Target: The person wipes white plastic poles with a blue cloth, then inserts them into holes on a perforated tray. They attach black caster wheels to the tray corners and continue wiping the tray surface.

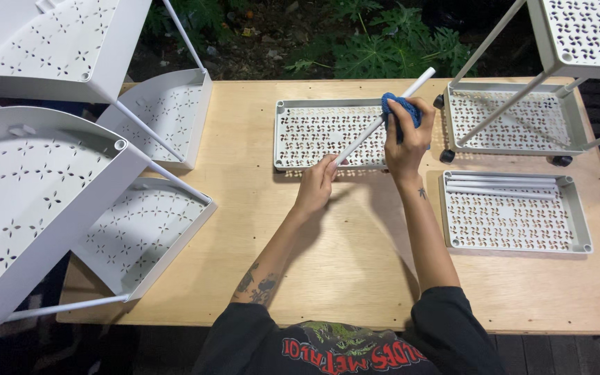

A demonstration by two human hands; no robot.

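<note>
A thin white tube (362,136) slants from lower left to upper right above a white perforated tray (300,132) at the table's middle. My left hand (316,186) pinches the tube's lower end. My right hand (405,135) is closed around a blue cloth (398,109) that is wrapped on the tube's upper half. The tube's top end sticks out past the cloth.
A second perforated tray (515,232) at the right holds several white tubes (501,187). Behind it stands a wheeled white rack (522,121) with thin legs. Two corner shelf racks (50,173) lie at the left, overhanging the wooden table (244,222). Plants lie beyond.
</note>
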